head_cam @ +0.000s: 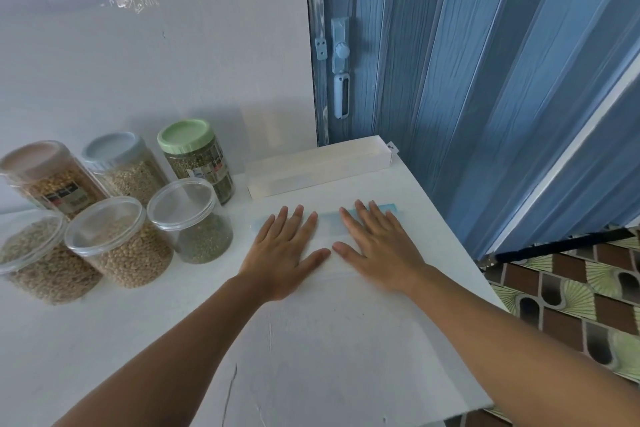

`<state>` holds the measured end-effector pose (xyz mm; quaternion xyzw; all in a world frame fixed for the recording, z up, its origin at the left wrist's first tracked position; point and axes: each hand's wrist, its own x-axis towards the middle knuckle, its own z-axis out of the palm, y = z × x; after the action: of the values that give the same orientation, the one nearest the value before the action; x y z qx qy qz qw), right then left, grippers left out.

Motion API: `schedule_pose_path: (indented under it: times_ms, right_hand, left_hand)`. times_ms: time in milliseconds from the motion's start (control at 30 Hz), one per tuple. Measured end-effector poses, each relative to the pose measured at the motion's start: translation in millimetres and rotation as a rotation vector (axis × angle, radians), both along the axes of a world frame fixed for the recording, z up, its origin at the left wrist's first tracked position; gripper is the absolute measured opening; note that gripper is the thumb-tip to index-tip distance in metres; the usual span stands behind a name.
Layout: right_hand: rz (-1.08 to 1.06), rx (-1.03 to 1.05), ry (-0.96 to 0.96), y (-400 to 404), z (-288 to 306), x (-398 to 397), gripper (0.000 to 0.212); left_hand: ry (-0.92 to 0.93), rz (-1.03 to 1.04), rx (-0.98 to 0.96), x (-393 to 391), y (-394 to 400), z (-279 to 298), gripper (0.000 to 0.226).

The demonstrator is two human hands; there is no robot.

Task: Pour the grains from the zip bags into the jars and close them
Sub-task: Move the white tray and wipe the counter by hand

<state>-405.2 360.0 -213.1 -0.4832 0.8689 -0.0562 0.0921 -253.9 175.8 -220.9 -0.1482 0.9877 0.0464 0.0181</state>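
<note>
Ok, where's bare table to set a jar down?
Bare table lies in front of the jars, left of the left hand. Crowded: six jars cluster far left; both hands, right hand, lie flat on zip bags before the white box.

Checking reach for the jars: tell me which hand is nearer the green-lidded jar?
Left. The left hand lies flat just right of the jar cluster, below the green-lidded jar; the right hand lies flat farther right.

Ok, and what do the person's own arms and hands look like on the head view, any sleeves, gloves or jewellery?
Both forearms are bare as far as the frame shows; no sleeve edge is visible. The left hand and the right hand wear no gloves. No rings, watch or bracelet show on the fingers or wrists. Fingernails look short and unpainted.
</note>
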Motion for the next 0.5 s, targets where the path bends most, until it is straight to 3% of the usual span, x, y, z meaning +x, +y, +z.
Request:
schedule_pose_path:
  times_ms: [100, 200, 333, 500]
  right_hand:
    - [0.012, -0.099, 0.089, 2.1, -2.0, 2.3, 0.079]
    - [0.152, -0.181, 0.227, 8.9, 1.3, 6.9, 0.076]
    - [0.234, 0.058, 0.014, 21.6, 4.1, 3.7, 0.086]
    - [0.233, 0.097, -0.094, 19.0, 7.6, -0.1, 0.082]
  left_hand:
    - [-0.026, -0.003, -0.004, 0.0, -0.3, -1.0, 0.081]
    - [-0.042, -0.008, -0.003, -0.1, -1.2, 0.8, 0.083]
    - [-0.022, -0.015, 0.028, 0.7, -0.9, 6.5, 0.084]
    - [0.276, -0.264, -0.085, 17.0, 2.1, 20.5, 0.071]
